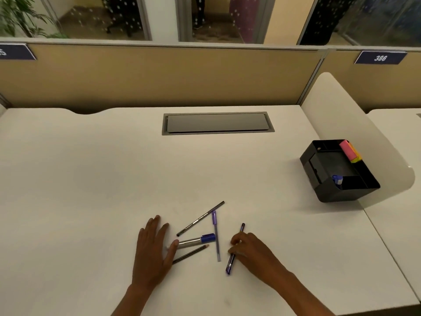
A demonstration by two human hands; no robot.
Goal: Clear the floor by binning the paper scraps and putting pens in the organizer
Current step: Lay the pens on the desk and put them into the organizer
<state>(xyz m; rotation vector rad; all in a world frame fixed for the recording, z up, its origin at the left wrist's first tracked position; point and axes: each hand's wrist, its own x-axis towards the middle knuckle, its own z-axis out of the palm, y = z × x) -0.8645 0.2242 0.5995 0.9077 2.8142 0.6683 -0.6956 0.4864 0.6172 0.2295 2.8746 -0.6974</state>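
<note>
The right hand [248,252] pinches a purple pen [234,252] against the desk [91,179]. The left hand [152,249] lies flat, fingers straight; 4 pens [200,218] lie between the hands. The organizer [337,172] sits at 2 o'clock, well apart.

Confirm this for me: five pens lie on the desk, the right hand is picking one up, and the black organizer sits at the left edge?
Not quite. The head view shows the black organizer at the right edge of the desk, not the left. The rest holds: five pens lie there, and the right hand grips a purple pen.
</note>
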